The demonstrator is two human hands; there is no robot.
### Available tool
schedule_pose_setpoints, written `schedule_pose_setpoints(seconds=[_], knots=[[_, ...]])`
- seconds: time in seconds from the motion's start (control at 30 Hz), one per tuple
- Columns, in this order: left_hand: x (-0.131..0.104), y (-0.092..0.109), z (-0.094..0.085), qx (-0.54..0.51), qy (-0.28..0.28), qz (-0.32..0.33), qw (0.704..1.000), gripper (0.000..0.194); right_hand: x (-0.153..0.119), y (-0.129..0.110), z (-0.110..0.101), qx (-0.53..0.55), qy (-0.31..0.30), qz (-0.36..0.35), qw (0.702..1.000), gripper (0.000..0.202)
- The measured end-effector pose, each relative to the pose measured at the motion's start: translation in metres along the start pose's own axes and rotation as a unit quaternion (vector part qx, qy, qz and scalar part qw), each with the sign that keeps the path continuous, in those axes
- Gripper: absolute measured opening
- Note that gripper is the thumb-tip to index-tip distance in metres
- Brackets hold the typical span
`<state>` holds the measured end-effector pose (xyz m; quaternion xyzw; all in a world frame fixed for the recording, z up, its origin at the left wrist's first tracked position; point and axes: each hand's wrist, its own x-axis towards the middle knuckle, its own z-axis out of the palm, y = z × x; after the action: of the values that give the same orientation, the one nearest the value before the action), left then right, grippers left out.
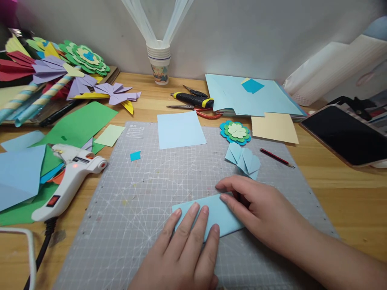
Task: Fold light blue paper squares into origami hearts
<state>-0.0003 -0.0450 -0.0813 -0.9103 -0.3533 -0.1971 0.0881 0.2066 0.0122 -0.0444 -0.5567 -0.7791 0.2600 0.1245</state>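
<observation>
A folded strip of light blue paper [222, 211] lies on the grey cutting mat [121, 225], close to me. My left hand [187, 245] rests flat over its left part, with fingers spread on the surface. At the strip's right end, my right hand [256, 201] has its thumb on the paper near the upper edge and its index finger curled just beyond; the other fingertips are hidden. Just past that hand is a folded light blue paper piece [243, 159] with rounded ends. Behind it lies a layered blue and green paper flower [236, 132].
A light blue square sheet [181, 129] and a small blue scrap [135, 156] lie on the mat. A pencil [276, 158] is at right. The glue gun [71, 177], its light glowing red, lies left on coloured papers. Scissors [208, 114], a cutter [193, 99] and stacked paper cups [159, 68] stand farther back.
</observation>
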Motion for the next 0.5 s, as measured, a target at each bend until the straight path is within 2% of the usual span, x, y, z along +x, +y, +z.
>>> schedule_pose_setpoints(seconds=[0.13,0.27,0.5], knots=[[-0.002,-0.0002,0.0,-0.009,-0.001,-0.006,1.0,0.034,-0.0011,-0.0005,-0.0032,-0.019,0.0,0.022,1.0,0.019],[-0.0062,-0.0001,-0.0001,-0.015,-0.033,-0.008,0.999,0.039,-0.0025,-0.0015,-0.0056,-0.023,-0.002,0.033,0.999,0.016],[-0.0066,0.0001,-0.0016,-0.016,-0.037,-0.005,0.999,0.04,-0.0017,-0.0036,-0.0077,-0.023,-0.012,0.039,0.999,0.013]])
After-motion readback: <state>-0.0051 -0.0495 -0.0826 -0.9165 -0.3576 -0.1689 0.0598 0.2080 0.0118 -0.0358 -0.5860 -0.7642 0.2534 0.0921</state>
